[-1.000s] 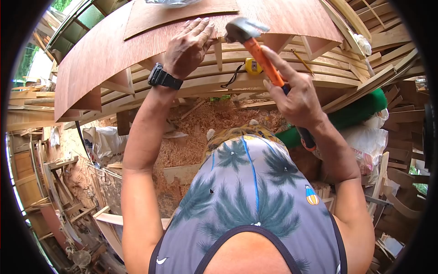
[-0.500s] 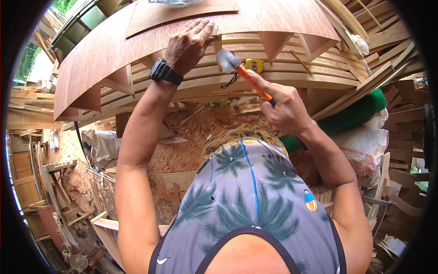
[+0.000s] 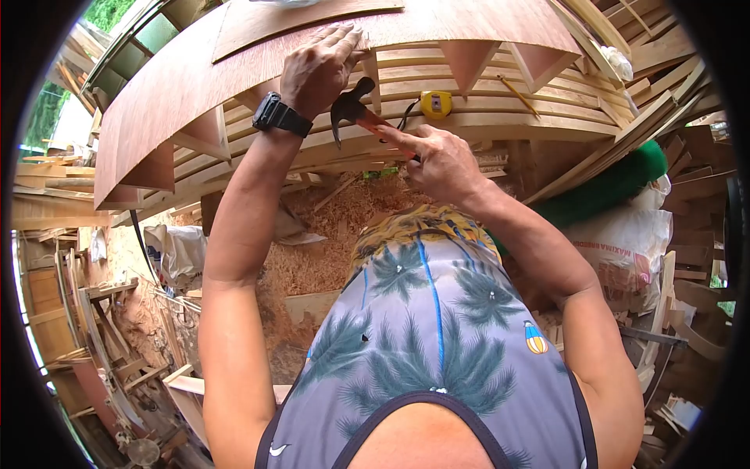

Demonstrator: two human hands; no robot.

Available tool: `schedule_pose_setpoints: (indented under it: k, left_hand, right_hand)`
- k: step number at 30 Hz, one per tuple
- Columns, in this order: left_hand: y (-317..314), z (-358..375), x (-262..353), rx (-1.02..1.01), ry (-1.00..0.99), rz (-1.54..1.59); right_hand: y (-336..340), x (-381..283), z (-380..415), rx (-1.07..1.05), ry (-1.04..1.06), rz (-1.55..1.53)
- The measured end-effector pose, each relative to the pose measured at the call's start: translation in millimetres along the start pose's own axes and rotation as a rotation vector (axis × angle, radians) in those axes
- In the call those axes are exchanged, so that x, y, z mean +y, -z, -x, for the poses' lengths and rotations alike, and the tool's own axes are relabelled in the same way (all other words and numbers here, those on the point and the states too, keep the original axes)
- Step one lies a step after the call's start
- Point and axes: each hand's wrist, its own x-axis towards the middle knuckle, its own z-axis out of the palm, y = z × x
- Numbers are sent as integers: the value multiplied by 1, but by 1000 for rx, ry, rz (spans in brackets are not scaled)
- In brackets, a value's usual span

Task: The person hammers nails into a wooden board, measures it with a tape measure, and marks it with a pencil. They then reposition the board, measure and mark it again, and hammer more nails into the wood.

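Observation:
My left hand (image 3: 319,72), below a black watch strap, rests on the front edge of a curved plywood panel (image 3: 148,109). Its fingers lie flat and stretched over the wood. My right hand (image 3: 444,160) is wrapped round the orange and black handle of a hammer (image 3: 353,109). The hammer's claw head hangs just right of my left wrist, in front of the panel's edge, touching nothing that I can make out. A yellow tape measure (image 3: 436,105) sits on the wooden slats (image 3: 500,117) beyond my right hand.
A pencil (image 3: 519,97) lies on the slats at the right. On top of the panel is a thinner plywood sheet (image 3: 297,25). A green roll (image 3: 601,195) and a white sack (image 3: 625,242) are at the right. Wood shavings (image 3: 359,207) cover the floor below the frame.
My right hand has moved left and slightly down with the hammer. The hammer head has shifted left, closer to my left wrist. My left hand remains at the panel's edge.

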Motion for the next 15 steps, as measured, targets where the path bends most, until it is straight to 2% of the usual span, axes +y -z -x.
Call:
schedule_pose_setpoints:
  k: [8,11,15]
  left_hand:
    - [-1,0,1,7,16,30]
    - [-2,1,0,1,22,3]
    - [-1,0,3,15,42,49]
  right_hand:
    - [1,-3,-3,-12,30,-9]
    - [0,-7,-4,-7,-35,-13]
    - [11,-6,3,18,43,-70]
